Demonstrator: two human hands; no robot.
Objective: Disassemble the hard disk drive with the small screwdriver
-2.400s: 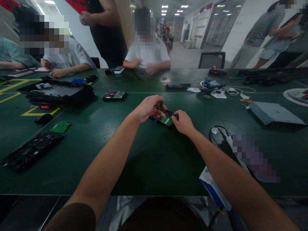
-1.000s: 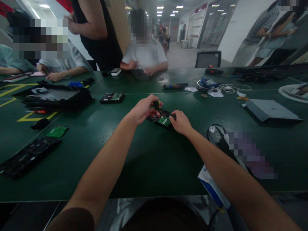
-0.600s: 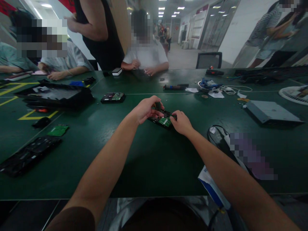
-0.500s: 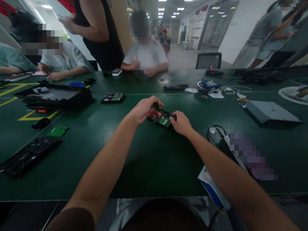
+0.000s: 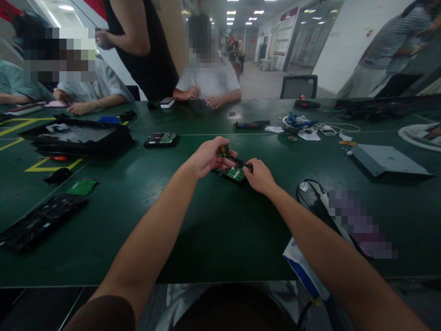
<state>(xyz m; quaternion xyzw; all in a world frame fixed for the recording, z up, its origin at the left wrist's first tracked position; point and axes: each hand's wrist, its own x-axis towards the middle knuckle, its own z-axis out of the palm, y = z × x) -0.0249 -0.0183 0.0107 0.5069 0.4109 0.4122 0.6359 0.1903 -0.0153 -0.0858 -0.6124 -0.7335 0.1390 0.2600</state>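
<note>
A small black-cased device with a green circuit board (image 5: 236, 174) lies on the green table in front of me. My left hand (image 5: 214, 158) is closed round the short black-and-yellow handle of a screwdriver (image 5: 225, 150), held upright over the device's left part. Its tip is hidden by my fingers and the case. With thumb and fingers, my right hand (image 5: 259, 176) grips the right edge of the device.
Left of my arms lie a black casing (image 5: 44, 223), a green board (image 5: 81, 186) and a large black tray (image 5: 79, 138). A similar device (image 5: 161, 139) sits farther back. At right are a grey metal box (image 5: 387, 161) and a cable (image 5: 299, 193). A person in white (image 5: 208, 82) sits opposite.
My left fingers have shifted and turned slightly on the screwdriver handle, showing more of its yellow marking. The right hand and the device stay put.
</note>
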